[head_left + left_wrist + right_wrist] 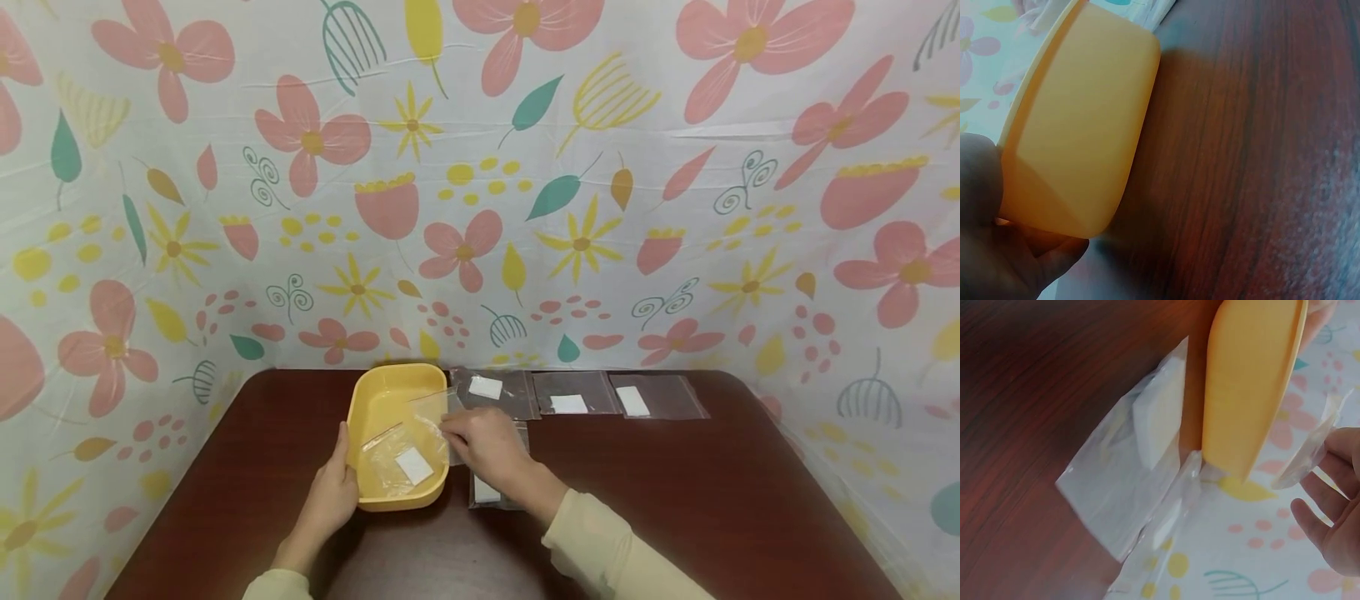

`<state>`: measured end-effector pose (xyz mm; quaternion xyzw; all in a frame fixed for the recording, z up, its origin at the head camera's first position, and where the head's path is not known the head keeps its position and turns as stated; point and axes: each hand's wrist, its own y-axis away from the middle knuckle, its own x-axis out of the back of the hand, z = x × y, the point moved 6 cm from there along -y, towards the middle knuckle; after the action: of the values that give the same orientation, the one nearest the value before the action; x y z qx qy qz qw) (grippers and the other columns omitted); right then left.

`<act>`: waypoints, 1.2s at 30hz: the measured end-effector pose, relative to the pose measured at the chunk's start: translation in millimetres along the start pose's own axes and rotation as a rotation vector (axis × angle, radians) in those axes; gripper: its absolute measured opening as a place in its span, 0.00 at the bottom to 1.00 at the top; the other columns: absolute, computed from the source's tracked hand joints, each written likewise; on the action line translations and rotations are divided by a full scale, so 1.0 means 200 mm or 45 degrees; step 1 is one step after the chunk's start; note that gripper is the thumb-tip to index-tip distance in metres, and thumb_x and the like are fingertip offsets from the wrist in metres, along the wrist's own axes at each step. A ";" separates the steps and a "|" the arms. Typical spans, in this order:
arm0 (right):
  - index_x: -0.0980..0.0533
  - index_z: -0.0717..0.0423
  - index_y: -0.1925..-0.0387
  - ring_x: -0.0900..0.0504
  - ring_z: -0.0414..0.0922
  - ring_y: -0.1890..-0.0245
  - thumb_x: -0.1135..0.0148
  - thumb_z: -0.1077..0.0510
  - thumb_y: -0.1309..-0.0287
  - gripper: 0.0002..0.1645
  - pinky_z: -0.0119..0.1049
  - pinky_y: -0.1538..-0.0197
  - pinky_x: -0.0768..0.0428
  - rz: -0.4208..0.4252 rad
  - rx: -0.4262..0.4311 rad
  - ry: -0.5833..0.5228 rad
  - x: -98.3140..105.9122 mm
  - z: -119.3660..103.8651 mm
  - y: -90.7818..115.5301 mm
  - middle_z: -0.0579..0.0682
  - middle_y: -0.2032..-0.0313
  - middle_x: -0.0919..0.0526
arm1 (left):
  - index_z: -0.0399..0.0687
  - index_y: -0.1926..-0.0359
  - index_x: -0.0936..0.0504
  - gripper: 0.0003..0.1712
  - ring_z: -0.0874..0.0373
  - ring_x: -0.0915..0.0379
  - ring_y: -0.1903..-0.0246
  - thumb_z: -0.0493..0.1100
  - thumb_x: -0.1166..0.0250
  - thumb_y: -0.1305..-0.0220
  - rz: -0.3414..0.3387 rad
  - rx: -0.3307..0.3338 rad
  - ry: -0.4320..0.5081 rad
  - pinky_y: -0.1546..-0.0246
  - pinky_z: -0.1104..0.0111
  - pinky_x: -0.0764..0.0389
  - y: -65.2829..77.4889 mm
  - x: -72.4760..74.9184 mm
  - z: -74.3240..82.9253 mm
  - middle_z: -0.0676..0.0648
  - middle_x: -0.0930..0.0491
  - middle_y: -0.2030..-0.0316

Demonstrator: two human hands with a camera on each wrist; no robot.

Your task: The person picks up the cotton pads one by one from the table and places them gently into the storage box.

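My left hand [330, 492] grips the yellow plastic tray [390, 390] at its near left side, thumb along the rim and fingertips [1066, 256] curled under the end. Inside the tray lies a clear zip bag with a white rectangular piece [414, 467]. Over the tray's right rim, my right hand [491, 446] pinches another clear zip bag [431, 406], which hangs partly above the tray. The right wrist view shows this bag [1304, 456] between thumb and fingers. Beneath the right hand, partly hidden by it, a bag with a white piece [486, 492] lies on the table.
Three clear bags with white rectangles lie in a row along the table's back edge: one [517, 396] beside the tray, one [592, 385] in the middle, one [671, 396] to the right. Behind the dark wood table [675, 517] hangs a flowered curtain [465, 325].
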<state>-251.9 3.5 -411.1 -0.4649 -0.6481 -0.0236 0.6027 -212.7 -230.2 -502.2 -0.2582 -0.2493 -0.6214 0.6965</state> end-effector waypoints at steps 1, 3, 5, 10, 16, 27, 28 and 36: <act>0.11 0.49 0.63 0.13 0.43 0.56 0.29 0.58 0.40 0.05 0.39 0.52 0.17 0.003 0.007 0.001 -0.01 -0.01 -0.01 0.46 0.57 0.11 | 0.41 0.20 0.62 0.40 0.36 0.43 0.31 0.28 0.59 0.28 0.001 0.001 0.000 0.34 0.43 0.39 0.00 0.00 0.00 0.28 0.45 0.28; 0.11 0.49 0.64 0.13 0.43 0.56 0.29 0.58 0.40 0.04 0.39 0.52 0.17 0.003 0.034 0.014 -0.02 -0.03 -0.02 0.45 0.57 0.11 | 0.41 0.20 0.62 0.40 0.36 0.42 0.31 0.28 0.59 0.28 0.005 0.002 -0.001 0.34 0.43 0.38 0.00 0.00 0.00 0.28 0.44 0.28; 0.11 0.49 0.65 0.13 0.42 0.56 0.30 0.58 0.40 0.04 0.38 0.52 0.17 0.000 0.073 0.036 -0.03 -0.06 -0.03 0.44 0.57 0.11 | 0.40 0.20 0.62 0.40 0.36 0.42 0.31 0.28 0.58 0.28 0.008 0.000 0.001 0.35 0.43 0.37 0.00 0.00 0.00 0.28 0.44 0.28; 0.11 0.48 0.62 0.13 0.42 0.56 0.32 0.59 0.38 0.07 0.36 0.51 0.18 -0.046 0.141 0.080 -0.07 -0.12 -0.07 0.44 0.55 0.11 | 0.41 0.20 0.62 0.40 0.36 0.41 0.31 0.29 0.59 0.28 0.014 -0.005 0.002 0.35 0.43 0.36 -0.01 0.00 -0.01 0.28 0.43 0.28; 0.11 0.48 0.60 0.13 0.41 0.56 0.33 0.58 0.36 0.08 0.36 0.51 0.18 -0.065 0.158 0.059 -0.11 -0.18 -0.11 0.44 0.55 0.12 | 0.40 0.20 0.60 0.39 0.36 0.40 0.32 0.29 0.58 0.28 0.027 -0.016 0.002 0.35 0.43 0.36 -0.02 0.00 -0.01 0.28 0.42 0.29; 0.11 0.47 0.63 0.13 0.40 0.57 0.33 0.58 0.37 0.06 0.34 0.53 0.17 -0.053 0.187 0.022 -0.14 -0.23 -0.14 0.44 0.56 0.11 | 0.35 0.21 0.56 0.39 0.34 0.32 0.38 0.27 0.55 0.30 0.077 -0.081 -0.036 0.40 0.43 0.31 0.00 0.01 0.02 0.25 0.35 0.34; 0.11 0.46 0.63 0.13 0.40 0.57 0.33 0.58 0.36 0.06 0.34 0.53 0.18 -0.056 0.183 0.031 -0.14 -0.23 -0.14 0.43 0.56 0.11 | 0.35 0.21 0.56 0.39 0.34 0.32 0.38 0.27 0.55 0.30 0.077 -0.079 -0.037 0.40 0.43 0.31 0.00 0.01 0.02 0.25 0.36 0.34; 0.13 0.46 0.71 0.13 0.38 0.59 0.35 0.58 0.35 0.09 0.33 0.56 0.17 -0.067 0.176 0.048 -0.16 -0.23 -0.13 0.41 0.57 0.11 | 0.34 0.21 0.56 0.38 0.34 0.34 0.36 0.28 0.55 0.29 0.064 -0.052 -0.030 0.39 0.43 0.32 0.00 0.01 0.01 0.26 0.37 0.32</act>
<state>-239.0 -57.1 -410.1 -0.4043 -0.6487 -0.0035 0.6447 -211.9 -231.0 -498.7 -0.2858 -0.2381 -0.6055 0.7036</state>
